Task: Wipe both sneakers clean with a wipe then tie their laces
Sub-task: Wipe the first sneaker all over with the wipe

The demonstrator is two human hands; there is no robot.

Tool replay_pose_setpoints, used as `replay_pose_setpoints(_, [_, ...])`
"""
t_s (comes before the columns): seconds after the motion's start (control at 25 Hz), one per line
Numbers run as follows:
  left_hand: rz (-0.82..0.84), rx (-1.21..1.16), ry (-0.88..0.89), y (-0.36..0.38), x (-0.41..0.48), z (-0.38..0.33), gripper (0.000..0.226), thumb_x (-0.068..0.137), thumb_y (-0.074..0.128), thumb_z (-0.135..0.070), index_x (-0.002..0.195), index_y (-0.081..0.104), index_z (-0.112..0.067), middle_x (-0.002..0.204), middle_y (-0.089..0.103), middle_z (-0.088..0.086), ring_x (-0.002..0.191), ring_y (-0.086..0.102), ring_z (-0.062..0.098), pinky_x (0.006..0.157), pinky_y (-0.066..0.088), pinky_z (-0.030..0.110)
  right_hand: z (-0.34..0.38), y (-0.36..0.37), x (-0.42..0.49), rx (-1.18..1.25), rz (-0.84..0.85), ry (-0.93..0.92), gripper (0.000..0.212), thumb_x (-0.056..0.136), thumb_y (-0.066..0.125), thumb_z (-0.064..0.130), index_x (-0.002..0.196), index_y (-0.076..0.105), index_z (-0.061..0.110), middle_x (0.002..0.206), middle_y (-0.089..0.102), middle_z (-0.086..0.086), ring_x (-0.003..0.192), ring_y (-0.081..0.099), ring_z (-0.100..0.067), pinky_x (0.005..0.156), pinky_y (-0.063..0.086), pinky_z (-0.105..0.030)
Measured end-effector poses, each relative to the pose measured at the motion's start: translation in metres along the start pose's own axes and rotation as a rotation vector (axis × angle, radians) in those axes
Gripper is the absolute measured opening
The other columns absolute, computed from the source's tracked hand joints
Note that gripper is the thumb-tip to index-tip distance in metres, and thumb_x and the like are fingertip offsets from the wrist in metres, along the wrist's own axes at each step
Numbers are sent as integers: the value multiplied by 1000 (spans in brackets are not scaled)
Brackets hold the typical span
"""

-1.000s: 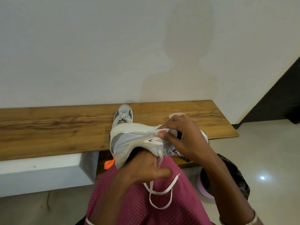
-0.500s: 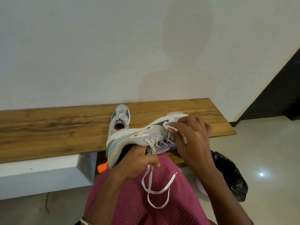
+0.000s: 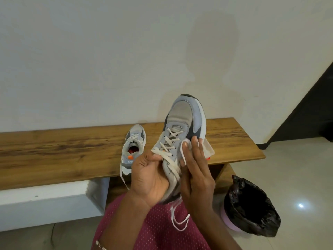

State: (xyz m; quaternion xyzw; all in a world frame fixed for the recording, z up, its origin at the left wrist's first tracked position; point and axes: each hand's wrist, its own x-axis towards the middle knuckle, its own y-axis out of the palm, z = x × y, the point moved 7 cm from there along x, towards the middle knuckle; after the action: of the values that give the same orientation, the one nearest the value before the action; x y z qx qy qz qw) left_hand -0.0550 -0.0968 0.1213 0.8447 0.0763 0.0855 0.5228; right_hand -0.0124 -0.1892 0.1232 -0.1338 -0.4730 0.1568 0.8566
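Note:
My left hand [image 3: 150, 177] grips a grey and white sneaker [image 3: 182, 121] by its heel and ankle opening, toe pointing up and away, laces facing me. Its loose white laces [image 3: 177, 218] hang down over my lap. My right hand [image 3: 195, 170] presses a white wipe [image 3: 209, 147] flat against the sneaker's right side. The second sneaker [image 3: 133, 147] stands on the wooden bench [image 3: 54, 152], toe toward the wall, one lace end trailing over the bench's front edge.
A small pink bin lined with a black bag [image 3: 250, 208] sits on the tiled floor at my right. A white wall rises behind the bench. My pink mesh shorts [image 3: 144, 230] fill the lower middle. A dark panel [image 3: 310, 112] slopes at the far right.
The held sneaker has turned from lying sideways to toe-up with laces facing me. My right hand shifted with the wipe to the shoe's right side; my left hand moved its grip to the heel.

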Motion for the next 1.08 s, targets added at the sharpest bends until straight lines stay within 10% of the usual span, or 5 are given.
replay_pose_setpoints(0.24, [5, 215, -134, 4, 4, 2, 81, 71, 51, -3, 152, 38, 1, 149, 40, 18, 135, 37, 31, 127, 12, 43, -26, 10, 31, 136, 149, 2, 50, 96, 54, -6, 145, 44, 2, 158, 34, -13, 150, 24, -28, 117, 32, -52])
replay_pose_setpoints(0.68, [-133, 1262, -236, 16, 8, -16, 61, 83, 59, 14, 119, 49, -35, 117, 63, 1, 97, 65, -3, 84, 56, 18, -33, 22, 75, 268, 310, -4, 48, 98, 51, -6, 144, 49, 6, 155, 39, -10, 150, 23, -24, 119, 33, -36])
replay_pose_setpoints(0.84, [-165, 1127, -208, 5, 10, -15, 52, 91, 62, 6, 114, 49, -38, 113, 73, -6, 101, 70, 0, 82, 56, 18, -31, 30, 75, 262, 376, 4, 51, 96, 48, -10, 143, 51, 8, 156, 39, -9, 151, 22, -21, 121, 28, -45])
replay_pose_setpoints(1.08, [-165, 670, -76, -8, 12, -16, 82, 69, 72, -75, 134, 65, -25, 142, 61, 6, 136, 54, 22, 116, 36, 44, -10, 14, 26, 256, 383, 107, 50, 100, 50, -1, 148, 45, 11, 159, 34, -2, 150, 24, -13, 120, 27, -49])
